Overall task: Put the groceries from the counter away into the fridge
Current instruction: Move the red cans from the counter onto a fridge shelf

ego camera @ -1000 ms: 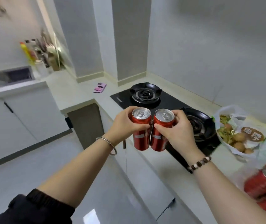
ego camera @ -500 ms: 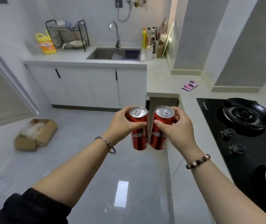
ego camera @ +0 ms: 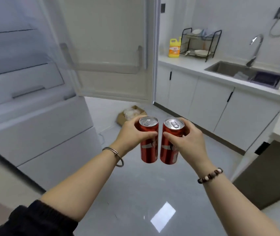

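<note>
Fingers [ego camera: 151,133] of left hand [ego camera: 130,133] wrap the top half of left can [ego camera: 149,151]; right hand [ego camera: 189,138] grips right can [ego camera: 168,151] the same way; both cans upright, just beside each other, in mid-air over the floor, in front of the open fridge [ego camera: 33,125]; door [ego camera: 112,40] swung wide. Suggest: keep cans upright; raise to door shelf [ego camera: 108,69]; seat one at a time against its rail; interior blurred, so pick the slot on approach.

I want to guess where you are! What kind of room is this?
A home kitchen, most likely: an open fridge stands on the left, a sink with a tap is set in the counter, and a dish rack sits on it.
</note>
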Demonstrator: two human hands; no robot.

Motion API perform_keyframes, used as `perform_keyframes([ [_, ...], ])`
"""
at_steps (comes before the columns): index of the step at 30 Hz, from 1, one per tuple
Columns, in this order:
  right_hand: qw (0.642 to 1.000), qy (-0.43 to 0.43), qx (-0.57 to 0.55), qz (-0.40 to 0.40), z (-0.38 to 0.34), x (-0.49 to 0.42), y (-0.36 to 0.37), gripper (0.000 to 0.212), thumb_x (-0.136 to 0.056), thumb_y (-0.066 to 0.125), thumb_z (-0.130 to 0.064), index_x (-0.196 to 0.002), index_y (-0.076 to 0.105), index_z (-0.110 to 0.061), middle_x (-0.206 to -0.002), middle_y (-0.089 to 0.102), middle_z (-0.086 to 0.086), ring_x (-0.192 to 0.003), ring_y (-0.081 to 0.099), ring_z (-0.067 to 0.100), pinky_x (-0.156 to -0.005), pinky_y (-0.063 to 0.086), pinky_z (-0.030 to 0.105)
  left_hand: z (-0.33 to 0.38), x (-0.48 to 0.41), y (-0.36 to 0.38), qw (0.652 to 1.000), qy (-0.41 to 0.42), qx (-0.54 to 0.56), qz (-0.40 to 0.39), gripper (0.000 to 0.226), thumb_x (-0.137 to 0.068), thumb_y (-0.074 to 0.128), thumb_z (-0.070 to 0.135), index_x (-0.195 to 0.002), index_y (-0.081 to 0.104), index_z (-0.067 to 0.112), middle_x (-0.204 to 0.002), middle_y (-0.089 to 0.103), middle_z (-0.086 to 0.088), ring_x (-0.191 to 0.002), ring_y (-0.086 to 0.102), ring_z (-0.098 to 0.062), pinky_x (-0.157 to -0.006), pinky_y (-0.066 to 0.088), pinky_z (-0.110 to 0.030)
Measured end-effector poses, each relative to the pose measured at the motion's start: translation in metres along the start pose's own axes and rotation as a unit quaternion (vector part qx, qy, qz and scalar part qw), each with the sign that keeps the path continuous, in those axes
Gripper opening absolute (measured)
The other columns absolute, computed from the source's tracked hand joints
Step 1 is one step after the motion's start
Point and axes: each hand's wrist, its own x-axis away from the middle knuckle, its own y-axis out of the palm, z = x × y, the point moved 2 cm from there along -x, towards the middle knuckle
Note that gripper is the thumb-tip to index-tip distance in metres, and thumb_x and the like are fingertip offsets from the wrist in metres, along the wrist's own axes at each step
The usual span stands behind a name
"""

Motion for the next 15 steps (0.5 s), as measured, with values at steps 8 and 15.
perform_keyframes([
  [8,0.994,-0.065,-0.031,-0.086,-0.035,-0.055,0.129,0.044,-0.067,0.083,-0.023,-0.107,0.064,-0.024,-0.1,0.067,-0.009,-0.089,0.064,0.0,-0.075,0.051,0.016,-0.022,-0.019,-0.128,0.995,-0.012,-0.01,0.101,0.044,-0.065,0.082,0.007,-0.103,0.066,0.023,-0.096,0.071,0.009,-0.087,0.067,-0.003,-0.074,0.052,-0.017],
  [15,0.987,-0.083,-0.055,-0.126,-0.073,-0.101,0.245,0.046,-0.064,0.081,-0.029,-0.106,0.064,-0.024,-0.094,0.069,-0.014,-0.086,0.064,-0.002,-0.074,0.049,0.017,-0.05,-0.043,-0.245,0.982,-0.033,-0.012,0.184,0.046,-0.065,0.083,0.011,-0.104,0.065,0.026,-0.095,0.072,0.009,-0.089,0.067,-0.005,-0.081,0.053,-0.025],
])
